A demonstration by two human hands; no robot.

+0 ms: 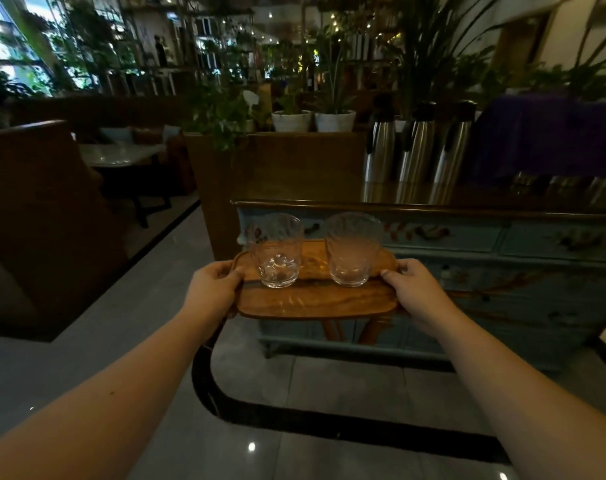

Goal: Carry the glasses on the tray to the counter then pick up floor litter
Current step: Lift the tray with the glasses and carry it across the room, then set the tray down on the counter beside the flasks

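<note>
An oval wooden tray (315, 301) is held level in front of me at chest height. My left hand (213, 287) grips its left end and my right hand (410, 289) grips its right end. Two clear patterned glasses stand upright on the tray: the left glass (277, 251) and the right glass (352, 249). Just beyond the tray stands the counter (415, 199), a blue painted cabinet with a dark glossy wooden top. No litter shows on the floor in view.
Three steel thermos jugs (417, 143) stand on the counter's back right, beside a purple cloth (543, 140). White plant pots (312, 120) sit on a wooden partition behind. A booth with a table (121, 155) lies left. Grey tiled floor (149, 306) with a black inlay band runs below.
</note>
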